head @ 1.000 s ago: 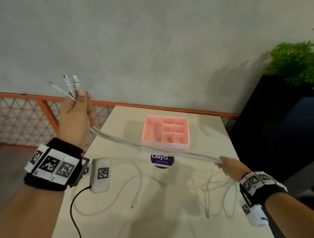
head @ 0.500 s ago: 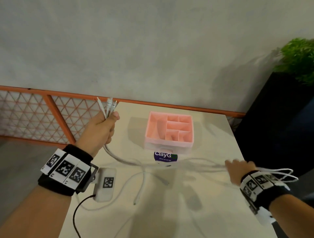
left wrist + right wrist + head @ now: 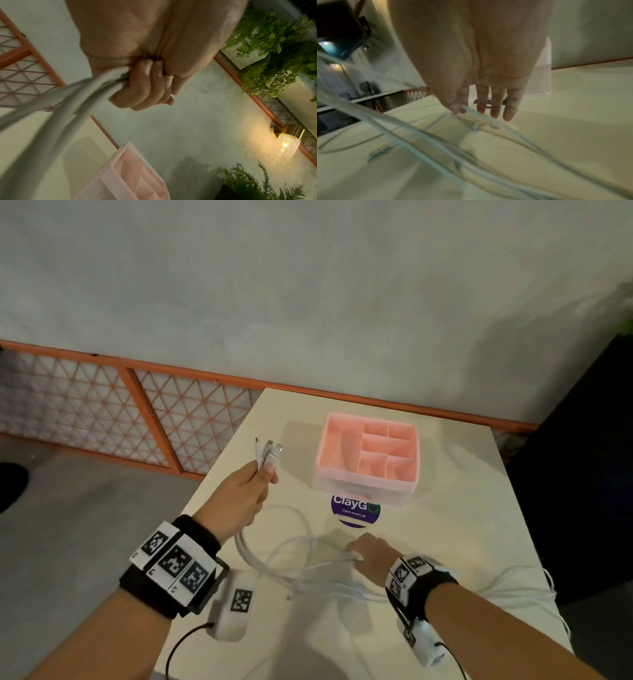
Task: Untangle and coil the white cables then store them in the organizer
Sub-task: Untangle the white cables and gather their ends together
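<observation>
My left hand (image 3: pixel 266 474) is raised a little over the table's left side and grips a bundle of white cables (image 3: pixel 274 559) in its fist. Their three connector ends (image 3: pixel 269 449) stick up past the thumb. In the left wrist view the fingers (image 3: pixel 147 86) curl tight round the cables (image 3: pixel 68 102). From there the cables sag into loose loops on the table. My right hand (image 3: pixel 356 556) rests low on the table and pinches one cable strand (image 3: pixel 481 115) between thumb and forefinger, other fingers straight. The pink organizer (image 3: pixel 366 487) stands behind, its compartments empty.
A purple round sticker (image 3: pixel 355 510) lies just in front of the organizer. More cable slack trails over the table's right edge (image 3: pixel 520 583). An orange lattice fence (image 3: pixel 137 419) runs at the left, and a black planter (image 3: pixel 582 474) stands at the right.
My left hand has come down and moved right, toward the organizer. My right hand has moved inward from the right edge to the table's middle. The taut cables have gone slack into loops.
</observation>
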The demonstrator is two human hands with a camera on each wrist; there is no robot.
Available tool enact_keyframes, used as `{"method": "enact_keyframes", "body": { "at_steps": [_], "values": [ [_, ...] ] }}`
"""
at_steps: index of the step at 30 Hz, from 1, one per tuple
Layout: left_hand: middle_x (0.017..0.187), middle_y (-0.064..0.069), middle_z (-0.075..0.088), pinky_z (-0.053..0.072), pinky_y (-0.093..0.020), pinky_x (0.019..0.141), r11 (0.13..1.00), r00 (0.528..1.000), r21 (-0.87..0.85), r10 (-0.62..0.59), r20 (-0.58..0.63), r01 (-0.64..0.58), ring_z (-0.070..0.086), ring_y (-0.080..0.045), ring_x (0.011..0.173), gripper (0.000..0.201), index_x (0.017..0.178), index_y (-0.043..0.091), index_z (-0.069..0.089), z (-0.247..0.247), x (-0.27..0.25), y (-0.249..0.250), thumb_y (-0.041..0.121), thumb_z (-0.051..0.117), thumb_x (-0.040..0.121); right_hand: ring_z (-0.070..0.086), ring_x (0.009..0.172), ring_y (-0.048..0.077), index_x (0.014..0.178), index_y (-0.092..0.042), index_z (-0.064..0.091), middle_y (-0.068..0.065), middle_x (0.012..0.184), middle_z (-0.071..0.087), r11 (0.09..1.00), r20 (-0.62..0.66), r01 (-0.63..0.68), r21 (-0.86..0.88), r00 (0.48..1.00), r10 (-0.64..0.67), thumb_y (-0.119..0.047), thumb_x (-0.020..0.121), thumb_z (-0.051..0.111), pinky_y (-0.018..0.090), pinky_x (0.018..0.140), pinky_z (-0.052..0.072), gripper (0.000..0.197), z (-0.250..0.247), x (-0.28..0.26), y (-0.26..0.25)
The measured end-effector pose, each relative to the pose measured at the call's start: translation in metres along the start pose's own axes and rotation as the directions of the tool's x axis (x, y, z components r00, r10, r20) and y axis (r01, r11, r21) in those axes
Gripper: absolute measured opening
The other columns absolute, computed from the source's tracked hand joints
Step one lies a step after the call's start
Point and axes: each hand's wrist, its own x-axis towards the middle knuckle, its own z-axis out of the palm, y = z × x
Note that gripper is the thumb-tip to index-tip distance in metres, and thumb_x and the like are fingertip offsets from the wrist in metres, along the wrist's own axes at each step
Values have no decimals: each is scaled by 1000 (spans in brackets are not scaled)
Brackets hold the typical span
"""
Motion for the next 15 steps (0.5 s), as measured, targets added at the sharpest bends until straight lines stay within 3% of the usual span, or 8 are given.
{"method": "enact_keyframes", "body": {
  "at_steps": [3,4,5,6,7,9,11,15],
  "values": [
    [51,11,28,12,-25,44,999,998,18,-46,37,45,18,-7,45,31,81,16,51,-5,-5,-3,39,39,97,50,113,38,114,-17,62,16,120,56,984,46,55,-170,998,-48,-22,88,54,48,91,46,28,7,8,-15],
    [51,10,28,12,-25,44,998,997,27,-62,42,61,18,-7,44,31,82,16,51,-8,-7,-5,39,39,97,56,100,38,97,-17,70,14,104,66,989,159,6,-145,987,18,-26,76,72,49,76,51,23,7,11,-20],
    [50,10,28,13,-24,43,996,996,35,-79,40,78,18,-7,44,30,82,15,51,-11,-8,-8,38,39,97,61,89,36,82,-19,73,10,90,70,982,127,-16,-186,991,41,-29,61,84,47,64,53,26,10,14,-20],
    [50,11,28,13,-24,43,995,995,39,-95,32,94,18,-7,44,30,82,15,52,-13,-9,-10,39,39,97,60,92,37,83,-19,73,10,95,70,972,109,9,-234,994,17,-27,60,85,49,66,52,27,11,18,-19],
    [50,11,28,13,-23,42,994,994,37,-108,20,107,19,-7,43,30,82,15,52,-16,-10,-12,38,39,97,52,107,40,102,-16,69,12,116,62,964,92,73,-254,994,-51,-20,74,73,52,81,48,28,8,17,-20],
    [50,11,28,13,-22,42,993,993,31,-118,-4,118,19,-6,43,30,82,15,51,-19,-11,-15,37,39,98,35,123,35,131,-8,46,9,144,32,948,14,75,-311,997,-74,-4,87,43,42,100,40,44,14,20,-10],
    [51,11,28,14,-22,42,992,993,26,-119,-27,120,19,-7,43,30,82,15,52,-20,-11,-17,37,39,98,38,117,32,131,-4,42,9,143,29,960,-88,50,-277,993,-77,5,85,35,36,96,45,48,17,23,-4],
    [55,7,29,14,-21,42,991,990,-35,-134,-41,132,19,-8,45,28,86,15,56,-20,-9,-18,33,39,98,50,112,29,120,-3,51,13,128,49,990,-179,-48,-129,984,24,4,90,35,34,94,46,35,18,30,3]
  ]
}}
